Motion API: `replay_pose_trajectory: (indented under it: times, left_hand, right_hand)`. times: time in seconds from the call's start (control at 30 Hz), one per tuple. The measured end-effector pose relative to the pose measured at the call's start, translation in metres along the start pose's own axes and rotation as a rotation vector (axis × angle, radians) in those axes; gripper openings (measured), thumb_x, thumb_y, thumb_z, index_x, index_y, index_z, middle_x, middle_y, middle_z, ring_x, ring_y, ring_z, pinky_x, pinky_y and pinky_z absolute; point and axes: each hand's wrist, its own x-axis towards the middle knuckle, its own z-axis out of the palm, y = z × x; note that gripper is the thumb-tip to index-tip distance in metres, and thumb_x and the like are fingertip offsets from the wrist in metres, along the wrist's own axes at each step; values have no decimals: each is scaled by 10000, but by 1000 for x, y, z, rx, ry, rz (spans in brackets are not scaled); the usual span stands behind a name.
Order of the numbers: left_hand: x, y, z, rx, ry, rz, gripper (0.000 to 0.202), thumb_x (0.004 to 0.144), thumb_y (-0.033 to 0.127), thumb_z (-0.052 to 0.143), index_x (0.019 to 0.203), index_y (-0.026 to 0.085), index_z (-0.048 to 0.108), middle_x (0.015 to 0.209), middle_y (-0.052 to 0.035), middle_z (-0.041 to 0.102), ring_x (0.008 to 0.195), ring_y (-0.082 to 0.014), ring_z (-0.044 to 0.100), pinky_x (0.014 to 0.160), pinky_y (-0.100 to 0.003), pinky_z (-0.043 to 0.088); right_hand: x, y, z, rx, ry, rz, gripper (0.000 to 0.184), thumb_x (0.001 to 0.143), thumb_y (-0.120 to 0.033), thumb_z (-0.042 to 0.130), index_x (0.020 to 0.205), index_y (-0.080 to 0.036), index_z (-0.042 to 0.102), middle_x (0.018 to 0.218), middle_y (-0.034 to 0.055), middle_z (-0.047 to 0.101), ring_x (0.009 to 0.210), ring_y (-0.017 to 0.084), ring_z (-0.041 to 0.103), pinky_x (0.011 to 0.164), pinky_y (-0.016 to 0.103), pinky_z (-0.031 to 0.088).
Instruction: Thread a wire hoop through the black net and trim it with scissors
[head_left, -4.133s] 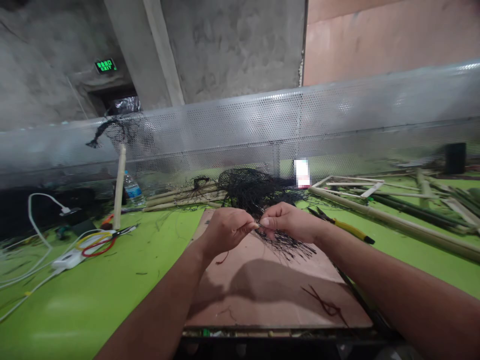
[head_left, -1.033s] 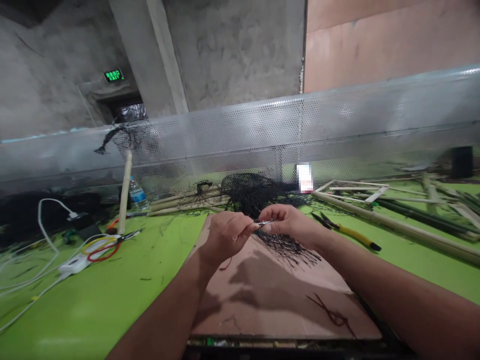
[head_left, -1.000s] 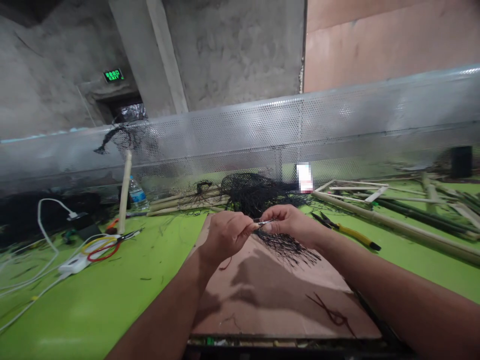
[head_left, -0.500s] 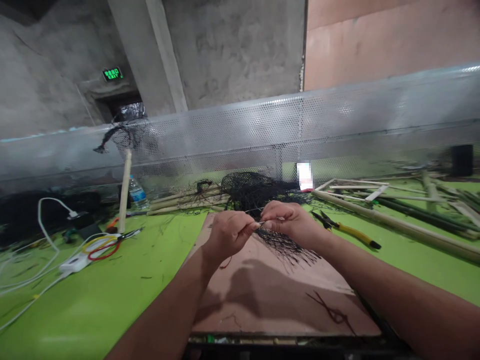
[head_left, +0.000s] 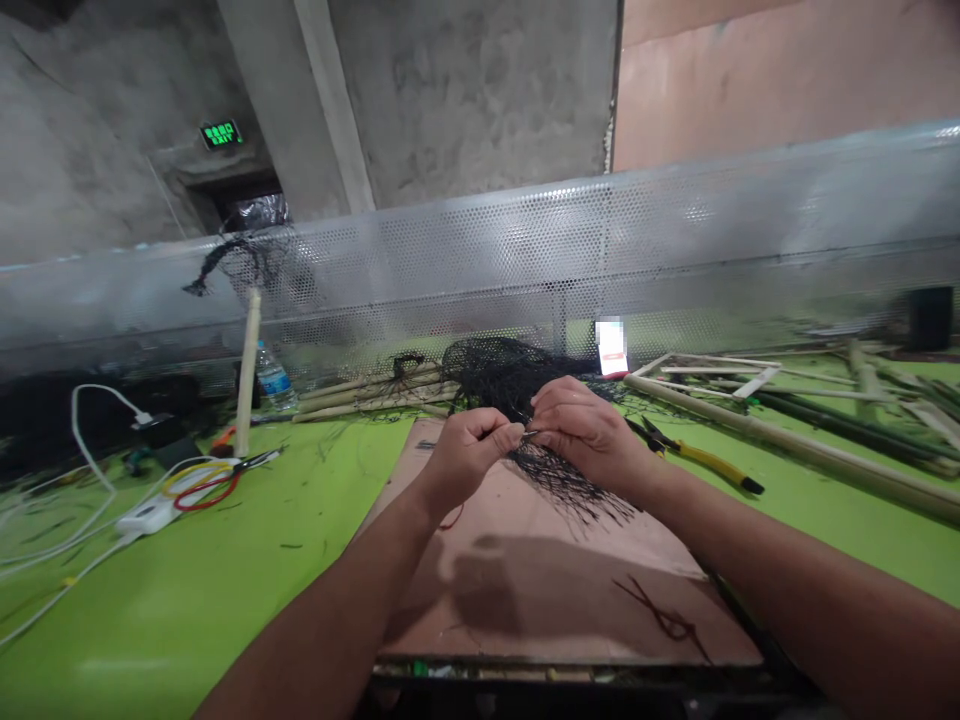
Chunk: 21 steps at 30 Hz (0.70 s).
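My left hand (head_left: 472, 455) and my right hand (head_left: 585, 435) meet above the board, thumbs and fingertips pinched close together. Between them is a short bit of thin strand (head_left: 529, 433); whether it is wire or fibre I cannot tell. Just behind and below my hands lies a bundle of black stringy fibres (head_left: 574, 488), its loose ends fanned towards me over the pinkish board (head_left: 480, 600). A thin reddish-brown twisted cord (head_left: 671, 622) rests on the board's front right part.
Yellow-handled pliers (head_left: 712, 465) lie right of my hands. Bamboo poles (head_left: 787, 440) and a frame of thin strips are at the right. A lit phone (head_left: 612, 348) stands behind. A water bottle (head_left: 276, 380), an upright stick (head_left: 249, 375) and a power strip (head_left: 154, 512) are left.
My right-hand fingers have curled in more and shifted slightly up. My left hand has turned, its thumb now stretched towards the right. The strand's pale loop above the hands no longer shows.
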Motion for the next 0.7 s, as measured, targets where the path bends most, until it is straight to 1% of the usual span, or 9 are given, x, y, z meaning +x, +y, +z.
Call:
replay_pose_trajectory:
  times: [0.1,0.2,0.3,0.37,0.47,0.53,0.57,0.63,0.7]
  left_hand:
    - [1,-1,1,-65,-6,-53,351,795,404,597,581,132,542,500,47,383,490,-62,319,466,-208,271]
    - [2,0,2,-89,-13,-88,359,788,416,599,571,134,548,480,46,391,476,-63,327,454,-209,268]
    - [3,-1,2,-88,-24,-97,370,786,436,597,577,132,562,474,43,409,470,-65,340,454,-208,281]
    - [3,-3,1,-57,-11,-73,366,793,441,590,606,126,589,497,35,443,485,-69,366,467,-206,303]
    - [4,-8,-1,24,2,-19,344,825,430,557,686,124,631,560,19,500,531,-80,420,501,-204,345]
    - [3,-12,-2,38,3,12,318,858,413,516,803,129,646,593,15,523,547,-86,450,516,-203,372]
    - [3,-14,-1,39,23,34,304,871,401,501,884,132,642,614,13,535,552,-87,464,522,-203,386]
    - [1,-17,-1,81,106,120,281,874,367,512,1007,142,613,675,3,572,576,-89,496,545,-204,415]
    - [1,-20,0,208,188,285,229,853,314,560,1007,153,612,736,-14,610,628,-94,535,593,-212,443]
  right_hand:
    - [0,0,-3,-84,-29,-57,96,868,-189,539,890,-216,629,830,54,622,951,204,545,869,393,458]
    - [0,0,-5,-146,-69,-113,142,870,-158,512,922,-217,629,863,62,629,999,216,520,876,395,457]
    - [0,0,-5,-151,-79,-111,165,872,-160,498,926,-228,638,866,63,635,1016,222,518,885,404,450]
    - [-2,2,-3,-92,-51,-23,148,879,-199,504,901,-225,648,852,64,636,945,207,553,835,378,467]
    - [-5,6,2,-12,-26,192,150,882,-266,522,845,-214,658,779,48,626,758,160,577,689,305,471]
    - [-7,7,5,-10,-33,292,147,870,-287,544,821,-211,661,742,35,617,705,143,569,640,281,448]
    - [-7,7,5,-14,-26,316,144,863,-291,555,811,-209,662,735,32,615,701,141,566,634,277,440]
    - [-6,5,5,-6,-8,342,142,855,-291,564,801,-207,666,728,29,612,696,140,562,632,275,432]
    - [-5,3,3,9,11,359,148,853,-294,563,795,-208,669,724,29,610,694,140,559,634,278,430]
